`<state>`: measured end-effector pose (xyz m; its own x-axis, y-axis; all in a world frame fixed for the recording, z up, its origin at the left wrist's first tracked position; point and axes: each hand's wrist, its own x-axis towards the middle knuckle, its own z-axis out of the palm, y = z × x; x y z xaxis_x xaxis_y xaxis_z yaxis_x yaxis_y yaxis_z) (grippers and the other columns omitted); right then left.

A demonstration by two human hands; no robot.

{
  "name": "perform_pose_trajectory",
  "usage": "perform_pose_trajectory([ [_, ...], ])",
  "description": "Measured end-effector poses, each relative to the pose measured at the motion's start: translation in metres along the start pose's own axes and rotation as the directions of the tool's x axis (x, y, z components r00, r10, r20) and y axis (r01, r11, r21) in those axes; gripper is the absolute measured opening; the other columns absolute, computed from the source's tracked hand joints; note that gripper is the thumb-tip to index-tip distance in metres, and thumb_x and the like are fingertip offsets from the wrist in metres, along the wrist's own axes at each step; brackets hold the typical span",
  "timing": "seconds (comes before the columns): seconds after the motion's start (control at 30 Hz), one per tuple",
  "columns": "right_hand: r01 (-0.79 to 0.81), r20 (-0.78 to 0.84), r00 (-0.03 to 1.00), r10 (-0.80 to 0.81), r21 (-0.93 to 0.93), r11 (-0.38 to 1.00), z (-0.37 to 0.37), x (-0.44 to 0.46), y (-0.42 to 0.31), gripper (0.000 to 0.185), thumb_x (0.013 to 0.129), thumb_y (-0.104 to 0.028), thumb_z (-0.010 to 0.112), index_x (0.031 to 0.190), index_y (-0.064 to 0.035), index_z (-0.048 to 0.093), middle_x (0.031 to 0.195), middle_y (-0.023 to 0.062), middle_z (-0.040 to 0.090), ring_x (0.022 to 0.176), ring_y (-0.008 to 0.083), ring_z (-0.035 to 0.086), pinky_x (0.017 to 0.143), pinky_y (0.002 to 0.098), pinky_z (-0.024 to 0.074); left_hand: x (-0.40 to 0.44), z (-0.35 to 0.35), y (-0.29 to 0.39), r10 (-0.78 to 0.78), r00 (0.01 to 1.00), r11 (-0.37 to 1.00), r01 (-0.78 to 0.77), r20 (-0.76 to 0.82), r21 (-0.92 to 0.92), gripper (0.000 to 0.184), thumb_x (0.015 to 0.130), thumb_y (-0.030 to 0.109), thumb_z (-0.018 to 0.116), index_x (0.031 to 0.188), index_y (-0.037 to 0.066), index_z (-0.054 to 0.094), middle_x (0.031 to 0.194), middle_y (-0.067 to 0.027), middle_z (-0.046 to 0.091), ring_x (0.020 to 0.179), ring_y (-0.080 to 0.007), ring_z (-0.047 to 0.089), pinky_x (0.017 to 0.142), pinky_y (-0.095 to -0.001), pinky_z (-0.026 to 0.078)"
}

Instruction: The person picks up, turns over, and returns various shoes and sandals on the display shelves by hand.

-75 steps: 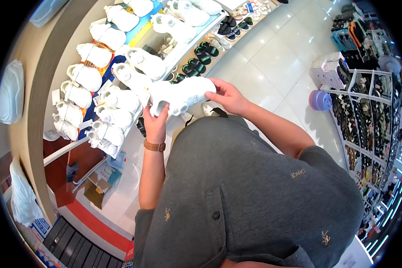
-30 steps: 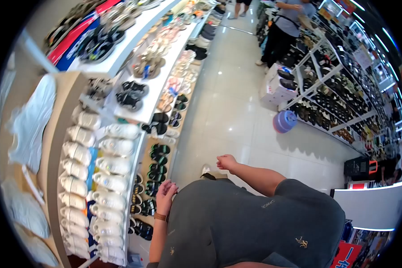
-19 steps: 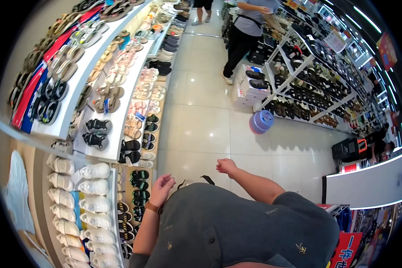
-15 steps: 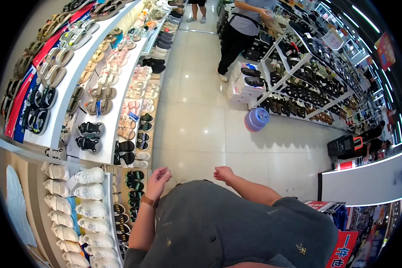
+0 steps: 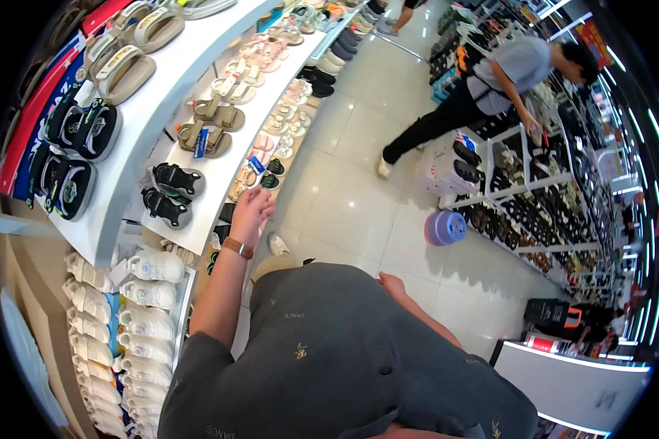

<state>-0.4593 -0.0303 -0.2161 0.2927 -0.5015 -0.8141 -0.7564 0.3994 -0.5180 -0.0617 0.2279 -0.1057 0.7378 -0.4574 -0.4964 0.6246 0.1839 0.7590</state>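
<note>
Change vs 2.5 s ago: both hands were on a white shoe then; now they're apart and off it. White shoes point(image 5: 157, 265) sit in two columns on the near left display; can't tell which one was handled. Vs 0.5 s ago: view has swung, left hand point(image 5: 253, 212) now sits further far and over the low shelf edge; right hand point(image 5: 391, 284) has dropped mostly behind the grey shirt point(image 5: 322, 329). Other person point(image 5: 511, 77), far right, now leans to the rack point(image 5: 538, 186) with an arm out.

Fingers: left ones loosely curled, slightly apart, clamped on nothing visible. Right ones mostly hidden, can't tell.

Positions: black sandals point(image 5: 177, 180) on the white shelf point(image 5: 195, 235), left of the left fingers, near but apart. Small dark sandals point(image 5: 274, 167) just beyond the fingertips; height gap unclear. White shoes nearer and left of that hand, well apart. Purple tub point(image 5: 445, 228) far right of right hand.
</note>
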Motion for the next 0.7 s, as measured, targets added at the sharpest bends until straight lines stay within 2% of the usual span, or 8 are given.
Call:
perform_pose_trajectory([
  [0.03,0.116,0.042,0.993,-0.110,-0.167,0.979,-0.001,0.014,-0.011,0.034,0.099,-0.026,0.061,0.120,0.0013,0.057,0.106,0.0146,0.066,0.089,0.0222,0.067,0.075,0.0336,0.0587,0.012,0.003,0.014,0.021,0.999,0.999,-0.022,-0.034,-0.049,0.058,0.096,0.023,0.071,0.141,-0.001,0.044,0.116,-0.0120,0.062,0.100,-0.0215,0.066,0.085,-0.0337,0.056],
  [0.1,0.159,0.060,0.987,-0.151,-0.156,0.975,0.004,0.038,-0.033,0.033,0.098,-0.025,0.062,0.119,0.0007,0.057,0.104,0.0142,0.066,0.088,0.0225,0.067,0.075,0.0336,0.0589,0.045,-0.006,0.031,0.079,0.995,0.992,-0.084,-0.056,-0.093,0.062,0.096,0.024,0.071,0.144,-0.001,0.040,0.118,-0.0120,0.061,0.103,-0.0220,0.065,0.087,-0.0342,0.055],
  [0.2,0.024,-0.007,1.000,-0.023,0.304,0.952,0.031,0.072,-0.090,0.031,0.096,-0.022,0.064,0.117,-0.0006,0.058,0.098,0.0130,0.067,0.085,0.0229,0.068,0.075,0.0347,0.0594,0.089,-0.017,0.051,0.084,0.979,0.982,-0.113,-0.187,-0.150,0.062,0.099,0.025,0.067,0.146,0.000,0.036,0.127,-0.0139,0.057,0.111,-0.0254,0.063,0.093,-0.0383,0.054],
  [0.33,0.061,-0.005,0.998,-0.063,0.319,0.946,0.057,0.080,-0.168,0.031,0.099,-0.024,0.062,0.118,0.0002,0.058,0.101,0.0133,0.068,0.089,0.0234,0.068,0.079,0.0352,0.0585,0.126,-0.037,0.064,-0.003,0.962,0.918,-0.106,-0.271,-0.383,0.065,0.100,0.021,0.063,0.146,-0.013,0.030,0.153,-0.0305,0.034,0.143,-0.0375,0.039,0.118,-0.0442,0.038],
  [0.43,0.083,0.040,0.994,-0.100,0.307,0.948,0.075,0.093,-0.220,0.032,0.101,-0.025,0.061,0.120,0.0007,0.057,0.104,0.0136,0.067,0.091,0.0235,0.068,0.080,0.0350,0.0578,0.144,-0.045,0.064,0.017,0.947,0.861,-0.176,-0.320,-0.477,0.062,0.101,0.017,0.061,0.146,-0.012,0.031,0.153,-0.0301,0.034,0.143,-0.0371,0.038,0.118,-0.0443,0.038],
  [0.57,0.067,0.136,0.985,-0.106,0.260,0.963,0.086,0.119,-0.278,0.035,0.102,-0.026,0.061,0.124,0.0012,0.055,0.107,0.0140,0.066,0.094,0.0231,0.067,0.081,0.0335,0.0568,0.165,-0.039,0.064,-0.052,0.889,0.756,-0.263,-0.456,-0.599,0.039,0.098,0.015,0.066,0.127,-0.007,0.052,0.122,-0.0167,0.060,0.115,-0.0263,0.060,0.102,-0.0364,0.050],
  [0.6,0.066,0.172,0.979,-0.110,0.244,0.967,0.089,0.129,-0.293,0.035,0.102,-0.025,0.061,0.124,0.0011,0.055,0.107,0.0138,0.066,0.094,0.0229,0.067,0.081,0.0333,0.0568,0.176,-0.041,0.058,-0.036,0.868,0.735,-0.312,-0.495,-0.602,0.028,0.098,0.016,0.068,0.118,0.000,0.057,0.108,-0.0110,0.063,0.099,-0.0215,0.063,0.088,-0.0323,0.053],
  [0.7,0.069,0.288,0.951,-0.116,0.169,0.983,0.098,0.160,-0.343,0.034,0.102,-0.025,0.061,0.123,0.0011,0.055,0.106,0.0131,0.066,0.093,0.0221,0.067,0.080,0.0331,0.0568,0.192,-0.045,0.060,-0.037,0.847,0.718,-0.347,-0.530,-0.603,0.022,0.098,0.017,0.067,0.113,0.003,0.058,0.102,-0.0094,0.063,0.092,-0.0208,0.063,0.078,-0.0314,0.053],
])
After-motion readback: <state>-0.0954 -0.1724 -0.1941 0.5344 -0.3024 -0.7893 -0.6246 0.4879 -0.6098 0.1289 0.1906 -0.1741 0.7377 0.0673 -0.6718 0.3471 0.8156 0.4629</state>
